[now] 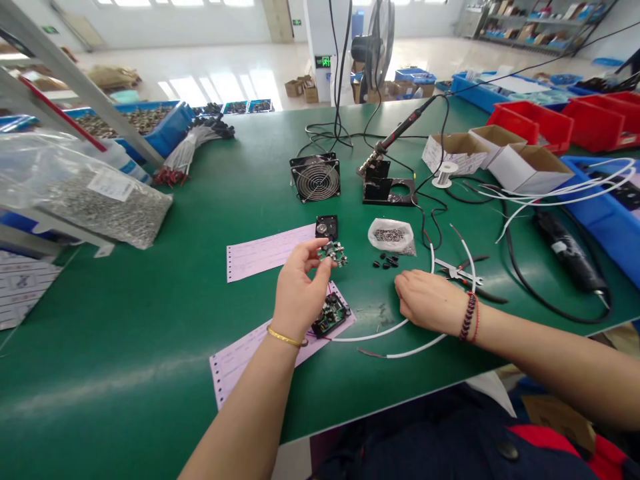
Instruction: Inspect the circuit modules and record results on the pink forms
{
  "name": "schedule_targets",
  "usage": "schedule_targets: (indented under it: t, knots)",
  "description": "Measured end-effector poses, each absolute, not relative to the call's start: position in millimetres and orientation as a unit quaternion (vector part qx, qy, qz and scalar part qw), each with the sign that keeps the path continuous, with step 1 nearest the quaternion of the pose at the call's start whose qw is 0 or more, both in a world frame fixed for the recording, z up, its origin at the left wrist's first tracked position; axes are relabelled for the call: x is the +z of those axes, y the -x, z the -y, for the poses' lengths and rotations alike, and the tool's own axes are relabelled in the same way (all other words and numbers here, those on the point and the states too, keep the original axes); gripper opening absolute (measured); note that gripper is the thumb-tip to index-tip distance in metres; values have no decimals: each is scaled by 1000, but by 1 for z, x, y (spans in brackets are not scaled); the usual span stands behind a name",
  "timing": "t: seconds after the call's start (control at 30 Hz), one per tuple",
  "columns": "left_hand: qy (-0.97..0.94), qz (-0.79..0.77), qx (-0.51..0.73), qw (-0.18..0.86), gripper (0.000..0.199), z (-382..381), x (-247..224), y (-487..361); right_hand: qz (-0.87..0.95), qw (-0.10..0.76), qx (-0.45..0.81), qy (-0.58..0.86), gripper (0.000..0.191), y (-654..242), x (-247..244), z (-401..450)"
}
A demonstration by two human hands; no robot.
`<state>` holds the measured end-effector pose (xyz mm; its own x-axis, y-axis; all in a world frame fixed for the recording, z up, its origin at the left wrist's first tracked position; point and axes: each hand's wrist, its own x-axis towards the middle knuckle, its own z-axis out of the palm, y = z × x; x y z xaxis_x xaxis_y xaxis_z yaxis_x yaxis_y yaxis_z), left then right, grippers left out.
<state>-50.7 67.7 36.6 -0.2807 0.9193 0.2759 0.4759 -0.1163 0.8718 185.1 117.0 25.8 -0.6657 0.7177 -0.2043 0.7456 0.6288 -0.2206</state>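
Between thumb and fingers, my left hand (305,283) holds a small green circuit board (336,253) above the bench. Just behind it lies a black plastic housing (327,227). Below it, a second black housing with a circuit board (330,317) inside rests on a pink paper slip (250,360), and a white cable (370,336) runs from it towards my right hand. My right hand (425,300) is closed low over the bench; its curled fingers hide whatever they may hold. Small black parts (386,261) and a plastic bag of screws (391,235) lie beyond it.
A soldering iron (400,133) sits in its stand behind a caged fan (316,179) and solder spool (445,175). Pliers (480,290) and a black power tool (570,250) lie at right. A large bag of metal parts (115,193) is at left.
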Motion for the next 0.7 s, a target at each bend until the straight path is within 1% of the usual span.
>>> schedule_targets:
  t: [0.13,0.27,0.37,0.47,0.53,0.7]
  knots:
    - [-579,-609,499,212,31,-69,30,47,-884,-32,-267,-383,8,-177,33,-135]
    - [-607,-593,495,186,31,-70,21,44,-831,-139,-416,-341,2,-156,39,-152]
    - [-629,-590,481,157,30,-70,18,42,-783,-212,-490,-318,9,-141,35,-154]
    - [-654,-583,464,131,30,-68,19,39,-744,-258,-533,-309,23,-134,27,-152]
    - [-665,-582,452,120,31,-67,19,36,-724,-277,-549,-313,28,-132,22,-151]
    - [-677,-584,435,107,30,-64,19,32,-689,-300,-569,-333,25,-131,14,-152]
